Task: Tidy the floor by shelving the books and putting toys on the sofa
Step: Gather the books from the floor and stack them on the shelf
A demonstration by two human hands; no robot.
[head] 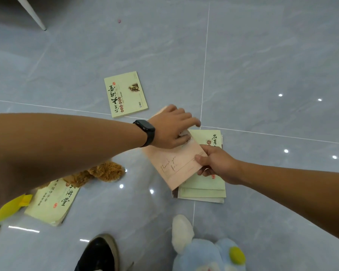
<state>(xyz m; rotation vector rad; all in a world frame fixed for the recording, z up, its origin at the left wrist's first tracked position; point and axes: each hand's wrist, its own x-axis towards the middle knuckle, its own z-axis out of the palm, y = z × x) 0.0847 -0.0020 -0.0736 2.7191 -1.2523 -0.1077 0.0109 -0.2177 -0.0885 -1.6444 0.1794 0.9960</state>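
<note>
On grey tiled floor, both hands gather thin pink paperback book onto stack of pale green books — likely squaring pile for shelving. Right hand pinches pink book's near corner; left hand grips its far end. Loose green book, brown plush toy, blue plush toy lie nearby — not yet collected.

Surface: I see a glossy grey tiled floor, pale grout lines.
Beyond left hand: green book, flat.
Under right hand: stack of green books.
Below left forearm: brown plush, second green book, yellow item.
Nearest me: blue plush, shoe.
Far left: white furniture leg.
</note>
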